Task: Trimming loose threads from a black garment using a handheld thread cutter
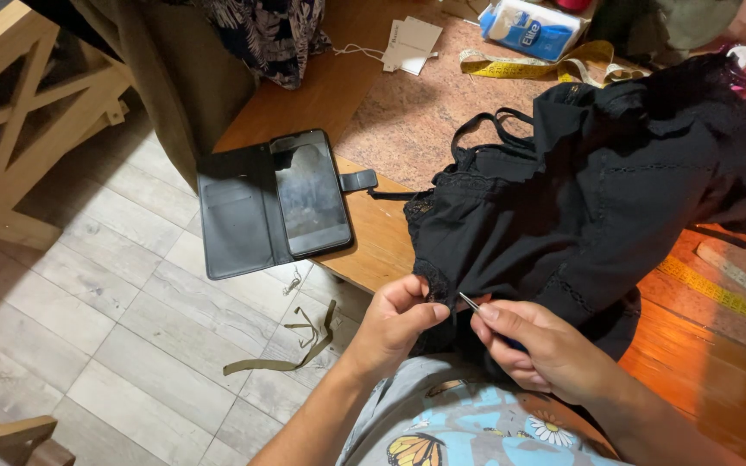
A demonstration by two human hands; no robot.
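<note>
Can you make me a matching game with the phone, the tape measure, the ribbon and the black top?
Things:
1. phone
2. tape measure
3. ribbon
4. black top

Places:
A. on the floor
B. pinched by the left hand
C. in an open black case at the table edge
D. on the table, far right

Pairs: 1-C, 2-D, 3-A, 4-B
</note>
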